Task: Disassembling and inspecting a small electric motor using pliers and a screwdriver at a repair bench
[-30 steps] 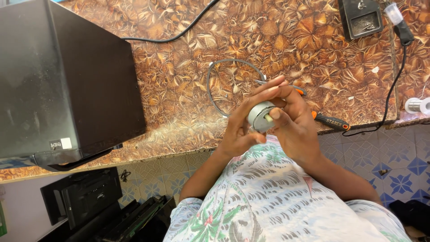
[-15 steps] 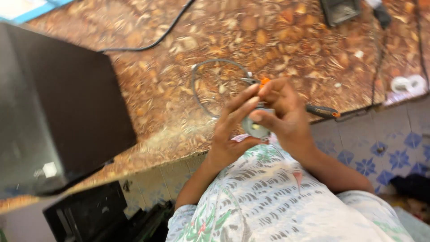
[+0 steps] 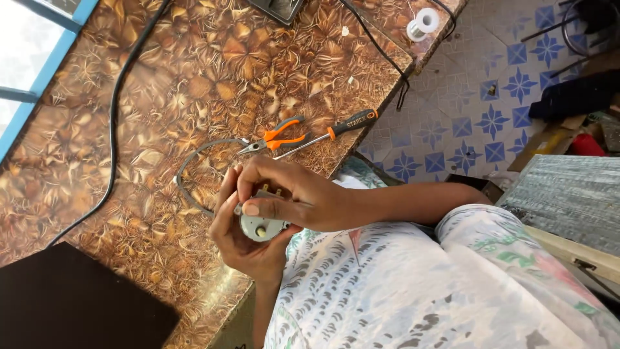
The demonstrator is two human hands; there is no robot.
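Two hands over the desk [image 3: 194, 77] edge. Left hand [image 3: 242, 242] cups a small round metal motor [image 3: 260, 226] from below, fingers curled shut round it. Right hand [image 3: 294, 197] pinches its top terminals. Pliers [image 3: 274, 140] and screwdriver [image 3: 329, 134] lie at 12 o'clock of the motor. Judgement: brace the motor firmly; work the terminals gently.

Left hand [image 3: 248, 242] cupped palm-up beneath; right hand [image 3: 294, 194] curled over it, fingers apparently pinched together.
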